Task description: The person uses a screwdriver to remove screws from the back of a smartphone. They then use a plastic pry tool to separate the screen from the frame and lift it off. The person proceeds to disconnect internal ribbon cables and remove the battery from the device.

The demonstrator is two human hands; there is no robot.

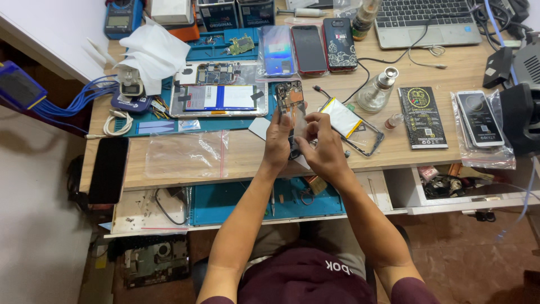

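Near the middle of the frame I held an opened phone frame (291, 107) upright above the counter (247, 155); my left hand (278, 141) gripped its lower left edge, fingers closed around it, the circuit-bearing top standing clear above them. My right hand (322, 145) sat just right of it, fingers (313, 121) pinched narrow against the frame's lower right edge. Just right of that hand lay a white battery (341, 117), and a clear bag (185, 155) lay left of centre.
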